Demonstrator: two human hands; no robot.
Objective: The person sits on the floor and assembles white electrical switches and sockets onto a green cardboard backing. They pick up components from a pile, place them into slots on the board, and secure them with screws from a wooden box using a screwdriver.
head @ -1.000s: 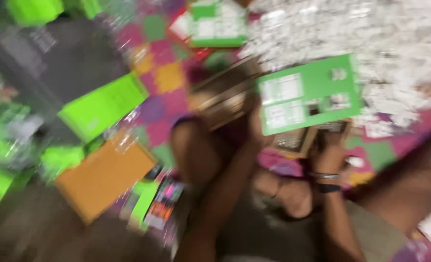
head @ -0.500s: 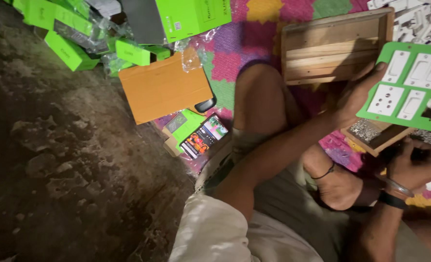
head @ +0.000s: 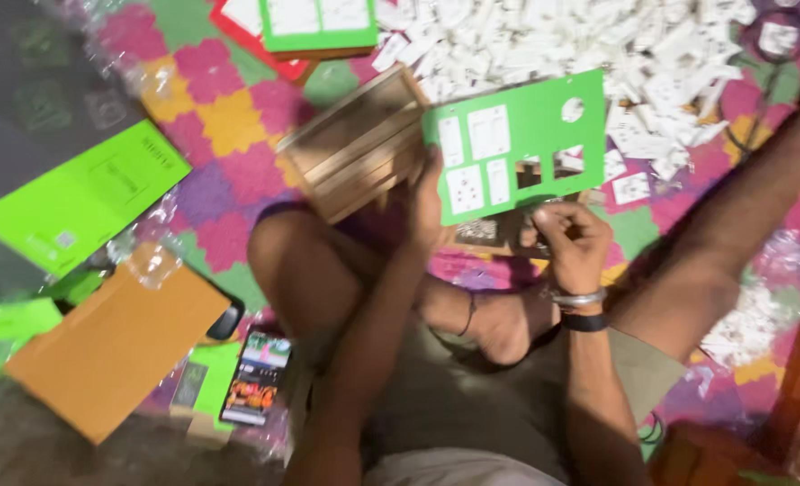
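both hands work at a green panel: the left hand [head: 429, 202] is raised with its fingers closed on the lower left edge of the green switch plate [head: 517, 144], holding it up and tilted, while the right hand [head: 573, 241] sits just below the plate's lower right edge with its fingers curled together near the cut-out openings; whether it pinches a small part there cannot be told through the blur. the plate is a flat green board with several white switch and socket modules fitted in its left half, square holes to the right and a round hole near the top corner. behind and partly under it lies a wooden box [head: 359, 144], open and tilted, resting against the person's bent knee. the right wrist wears a metal bangle [head: 578, 298] and a dark band. beyond the plate a large heap of white modules [head: 598, 45] spreads over a foam mat [head: 211, 117] of pink, yellow, green and purple tiles. near the top lies another green plate with white modules [head: 317, 22]. to the left are a green flat box [head: 76, 198], an orange-brown envelope [head: 112, 346] and a phone [head: 256, 378] with a lit screen.
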